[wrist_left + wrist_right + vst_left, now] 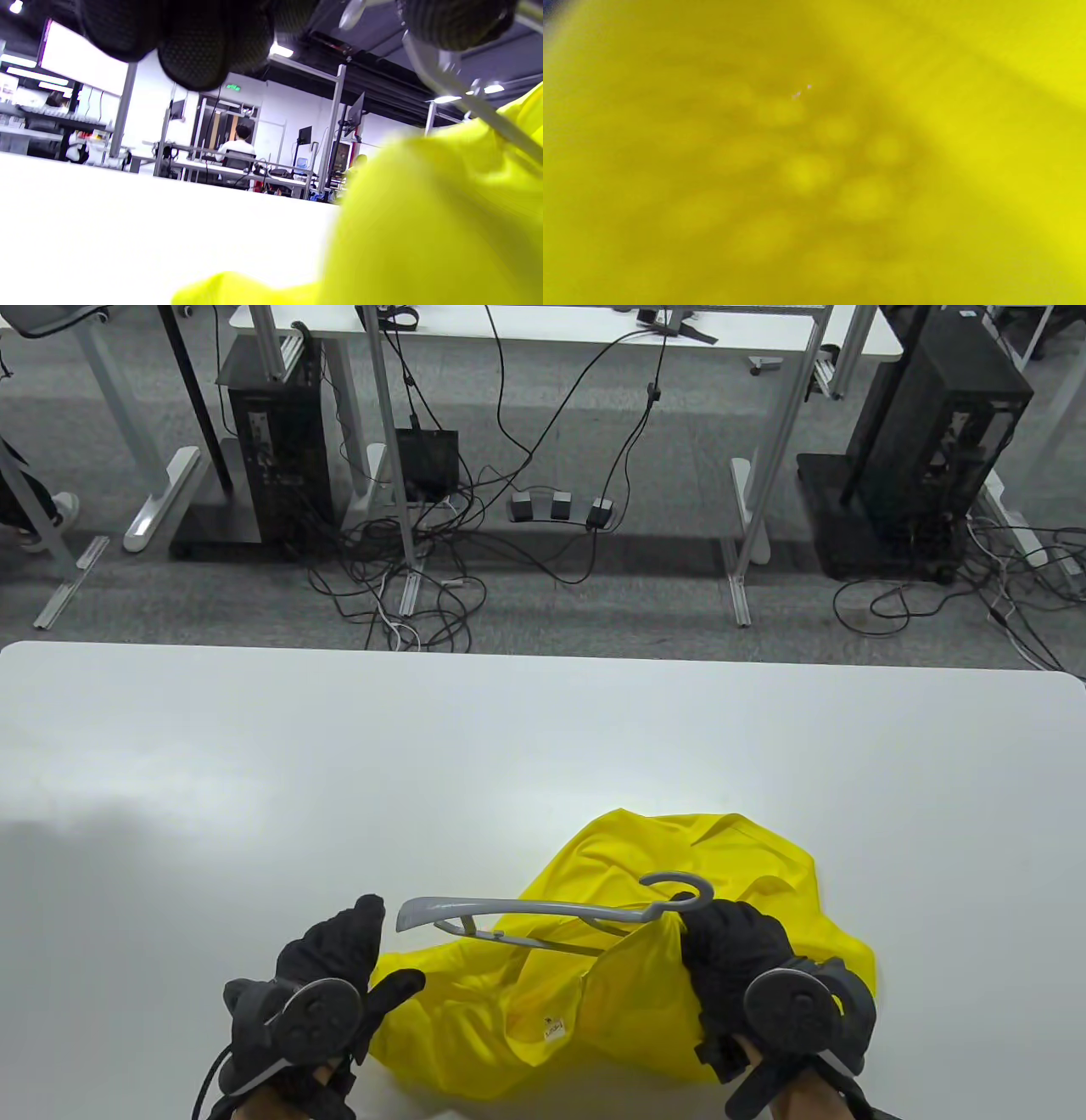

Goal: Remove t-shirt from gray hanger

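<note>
Hanger (pixel 543 912) half inside t-shirt (pixel 611 984); right hand (pixel 734 959) grip grasps it, left hand (pixel 327 976) released.

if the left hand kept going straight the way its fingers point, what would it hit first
Probably the free left end of the gray hanger, just ahead of the left hand fingertips. Height is unclear, so it might slide under it onto the white table.

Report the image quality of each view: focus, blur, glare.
Table view: sharp, with soft glare on the white table; yellow t-shirt and gray hanger crisp. Left wrist view: background room in focus, the t-shirt and the left hand blurred, tabletop overexposed. Right wrist view: wholly out of focus, filled with yellow fabric.
</note>
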Action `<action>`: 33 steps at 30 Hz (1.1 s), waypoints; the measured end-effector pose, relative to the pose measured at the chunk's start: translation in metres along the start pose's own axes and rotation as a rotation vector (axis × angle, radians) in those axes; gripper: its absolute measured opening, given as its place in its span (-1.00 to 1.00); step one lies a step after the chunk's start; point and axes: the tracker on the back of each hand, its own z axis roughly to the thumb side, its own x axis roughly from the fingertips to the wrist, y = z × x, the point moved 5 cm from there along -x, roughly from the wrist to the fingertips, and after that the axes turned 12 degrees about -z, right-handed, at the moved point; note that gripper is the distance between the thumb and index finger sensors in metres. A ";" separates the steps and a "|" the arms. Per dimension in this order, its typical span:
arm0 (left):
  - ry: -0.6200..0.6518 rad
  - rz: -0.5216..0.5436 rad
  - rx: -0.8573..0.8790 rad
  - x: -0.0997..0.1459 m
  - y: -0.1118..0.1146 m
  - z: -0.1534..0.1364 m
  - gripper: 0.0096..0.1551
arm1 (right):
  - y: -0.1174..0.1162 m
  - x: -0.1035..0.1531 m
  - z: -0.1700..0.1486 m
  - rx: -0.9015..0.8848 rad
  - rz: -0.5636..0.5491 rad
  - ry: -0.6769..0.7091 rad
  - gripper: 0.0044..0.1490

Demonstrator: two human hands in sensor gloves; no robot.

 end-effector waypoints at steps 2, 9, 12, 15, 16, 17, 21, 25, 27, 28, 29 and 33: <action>0.026 0.029 -0.022 0.002 -0.004 0.008 0.15 | -0.005 0.001 0.011 0.039 0.015 0.042 -0.38; 0.201 0.072 -0.156 0.006 -0.007 0.064 -0.08 | -0.020 0.007 0.060 0.104 0.049 0.204 -0.37; 0.214 0.073 -0.224 0.005 -0.004 0.077 -0.25 | -0.021 0.009 0.071 0.087 0.044 0.239 -0.36; 0.176 0.095 -0.227 0.005 -0.005 0.076 -0.36 | -0.019 0.011 0.077 0.079 0.026 0.264 -0.35; 0.170 0.102 -0.194 0.005 -0.006 0.072 -0.40 | -0.017 0.011 0.077 0.062 0.013 0.260 -0.34; 0.160 0.110 -0.170 0.005 -0.008 0.070 -0.43 | -0.016 0.011 0.076 0.043 0.005 0.257 -0.32; 0.111 0.139 -0.175 0.006 -0.012 0.057 -0.47 | -0.004 0.007 0.069 0.036 -0.068 0.212 -0.41; 0.049 0.174 -0.111 0.007 -0.019 0.036 -0.49 | 0.005 0.002 0.046 0.041 -0.098 0.114 -0.46; 0.020 0.196 -0.079 0.009 -0.022 0.026 -0.49 | 0.009 0.000 0.030 0.046 -0.109 0.058 -0.46; 0.006 0.206 -0.075 0.009 -0.024 0.021 -0.50 | 0.010 -0.001 0.021 0.049 -0.110 0.026 -0.46; -0.003 0.213 -0.074 0.010 -0.025 0.018 -0.49 | 0.010 -0.001 0.015 0.050 -0.109 0.004 -0.46; -0.057 0.229 -0.049 0.012 -0.029 -0.001 -0.50 | 0.010 -0.001 -0.016 0.065 -0.089 -0.100 -0.46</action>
